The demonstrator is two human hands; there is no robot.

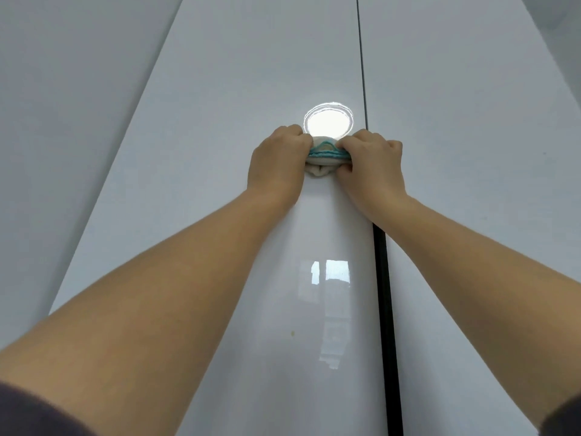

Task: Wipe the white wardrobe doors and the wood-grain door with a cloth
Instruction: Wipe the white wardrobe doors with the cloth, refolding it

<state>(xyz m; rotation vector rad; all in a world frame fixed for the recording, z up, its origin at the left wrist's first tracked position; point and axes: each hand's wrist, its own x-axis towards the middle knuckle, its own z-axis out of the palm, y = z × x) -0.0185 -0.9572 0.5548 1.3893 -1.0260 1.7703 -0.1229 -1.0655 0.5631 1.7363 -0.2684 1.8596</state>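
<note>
The fingers [290, 135] of the left hand [276, 162] and those of the right hand [372, 163] are curled tight. Both sets pinch one bunched cloth [323, 154], squeezed between the two fists just above the middle of the frame. One hand holds each end of the wad at about the same height, so its long axis runs left to right and neither hand is plainly nearer to it. The cloth is pressed against the glossy white wardrobe door [188, 158], whose surface spreads away from the fingers both towards the top of the frame and down beneath the forearms; a stroke either way looks open. The cloth is off-white and soft-looking, with a teal stitched edge, folded into a thick roll. Just above it shines the reflection of a round lamp [328, 121]. Just to its right runs the dark gap [383, 278] that divides this door from a second white door [471, 127]; the right wrist crosses that gap. Lower down sit a window reflection [333, 272] and a small yellowish speck [293, 333], probably worth a pass. Dark sleeves [31, 410] fill the bottom corners.
</note>
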